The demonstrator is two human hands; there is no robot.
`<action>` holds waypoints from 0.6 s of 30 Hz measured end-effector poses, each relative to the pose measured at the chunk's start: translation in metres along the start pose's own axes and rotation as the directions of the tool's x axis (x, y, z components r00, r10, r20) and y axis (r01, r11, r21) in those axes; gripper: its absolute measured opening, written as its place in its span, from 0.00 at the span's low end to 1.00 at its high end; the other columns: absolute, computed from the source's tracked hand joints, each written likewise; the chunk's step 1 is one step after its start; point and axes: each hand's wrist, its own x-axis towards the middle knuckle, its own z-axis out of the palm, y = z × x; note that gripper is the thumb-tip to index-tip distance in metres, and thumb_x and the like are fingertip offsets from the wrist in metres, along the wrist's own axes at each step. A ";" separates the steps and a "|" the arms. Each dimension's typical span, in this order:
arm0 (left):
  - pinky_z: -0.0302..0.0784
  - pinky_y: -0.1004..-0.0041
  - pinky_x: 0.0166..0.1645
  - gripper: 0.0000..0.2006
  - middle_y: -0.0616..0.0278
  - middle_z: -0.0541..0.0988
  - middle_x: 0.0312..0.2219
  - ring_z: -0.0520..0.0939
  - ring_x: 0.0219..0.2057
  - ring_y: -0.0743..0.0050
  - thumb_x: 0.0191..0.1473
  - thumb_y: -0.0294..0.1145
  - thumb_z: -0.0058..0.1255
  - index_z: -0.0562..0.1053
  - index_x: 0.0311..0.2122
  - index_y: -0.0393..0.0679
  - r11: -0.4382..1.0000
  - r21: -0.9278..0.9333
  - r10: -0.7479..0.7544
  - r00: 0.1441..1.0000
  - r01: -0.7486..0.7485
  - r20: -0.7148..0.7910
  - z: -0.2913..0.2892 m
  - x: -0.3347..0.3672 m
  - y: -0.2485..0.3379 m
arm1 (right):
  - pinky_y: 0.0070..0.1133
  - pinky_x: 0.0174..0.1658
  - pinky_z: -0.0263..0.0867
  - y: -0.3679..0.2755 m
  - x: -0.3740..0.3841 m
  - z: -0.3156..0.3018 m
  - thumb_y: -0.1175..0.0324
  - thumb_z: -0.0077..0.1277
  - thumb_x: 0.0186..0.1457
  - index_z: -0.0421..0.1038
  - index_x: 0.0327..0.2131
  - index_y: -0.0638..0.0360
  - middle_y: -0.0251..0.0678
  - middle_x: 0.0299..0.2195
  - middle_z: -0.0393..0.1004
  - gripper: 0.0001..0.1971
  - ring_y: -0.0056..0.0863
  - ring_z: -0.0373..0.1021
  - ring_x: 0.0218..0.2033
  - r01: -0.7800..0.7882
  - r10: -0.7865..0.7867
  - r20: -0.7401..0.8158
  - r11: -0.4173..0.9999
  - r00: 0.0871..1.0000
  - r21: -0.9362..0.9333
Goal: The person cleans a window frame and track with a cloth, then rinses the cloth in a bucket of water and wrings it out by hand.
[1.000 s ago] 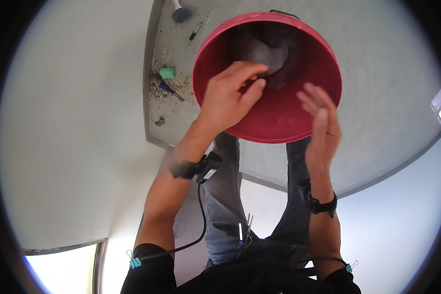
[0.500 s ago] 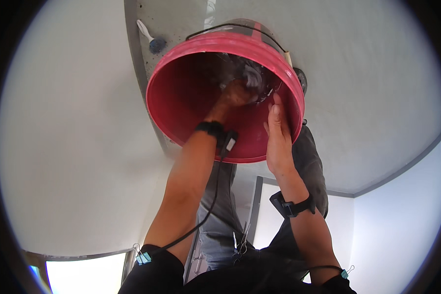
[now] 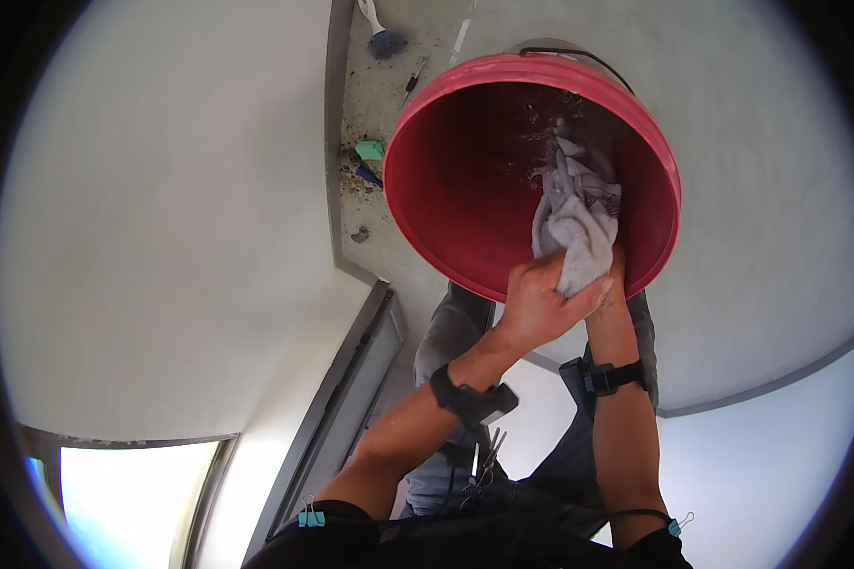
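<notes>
A wet, pale grey cloth (image 3: 579,223) hangs bunched from my hands into a large red-rimmed bucket (image 3: 446,185). Closed round the cloth's upper end is my left hand (image 3: 541,302), its thumb pointing right. My right hand (image 3: 618,275) is pressed against the cloth's right side at the bucket's near rim. Its fingers are mostly hidden behind the fabric, but it appears to grip it too. Water (image 3: 531,133) glints deep inside the bucket, around the cloth's lower end.
Along a dirty ledge or floor strip to the left lie a white-handled brush (image 3: 381,36), a thin pen-like tool (image 3: 413,81), a green piece (image 3: 369,150) and a blue object (image 3: 368,176). A dark-framed doorway (image 3: 337,408) stands lower left. My legs are below the bucket.
My left hand has come up out of the bucket with the cloth. My right hand has left the bucket's inner wall and met the cloth. In view, the bucket sits further right.
</notes>
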 end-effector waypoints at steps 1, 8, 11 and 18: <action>0.78 0.64 0.29 0.14 0.46 0.80 0.25 0.82 0.25 0.46 0.49 0.37 0.63 0.78 0.36 0.38 0.999 0.025 0.040 0.996 -0.038 -0.085 0.009 0.014 -0.011 | 0.26 0.53 0.65 -0.026 -0.004 0.004 0.57 0.46 0.63 0.67 0.53 0.57 0.39 0.46 0.72 0.19 0.34 0.67 0.50 0.200 -0.203 -0.098 0.979 0.974 -0.047; 0.79 0.54 0.33 0.19 0.43 0.79 0.23 0.82 0.29 0.41 0.54 0.48 0.56 0.79 0.38 0.40 0.705 0.708 -0.037 0.999 0.041 -0.021 -0.018 0.127 -0.083 | 0.25 0.62 0.54 -0.074 -0.029 0.006 0.57 0.48 0.62 0.58 0.63 0.61 0.38 0.60 0.64 0.30 0.29 0.60 0.61 -0.167 0.360 -0.048 0.542 0.932 0.824; 0.79 0.51 0.36 0.24 0.39 0.80 0.27 0.82 0.33 0.39 0.55 0.55 0.51 0.79 0.36 0.39 0.735 0.675 0.053 0.987 0.066 -0.155 -0.038 0.154 -0.101 | 0.25 0.63 0.53 -0.069 -0.028 0.007 0.57 0.51 0.60 0.56 0.64 0.60 0.38 0.61 0.62 0.33 0.29 0.58 0.62 -0.078 0.331 -0.093 0.470 0.939 0.879; 0.80 0.54 0.41 0.25 0.43 0.81 0.37 0.83 0.38 0.41 0.56 0.56 0.49 0.78 0.42 0.40 0.670 0.724 -0.025 0.980 0.162 -0.196 -0.027 0.191 -0.145 | 0.37 0.67 0.44 -0.084 -0.039 -0.008 0.51 0.42 0.66 0.48 0.69 0.49 0.32 0.70 0.48 0.32 0.33 0.47 0.70 -0.081 0.247 -0.117 0.667 0.962 0.740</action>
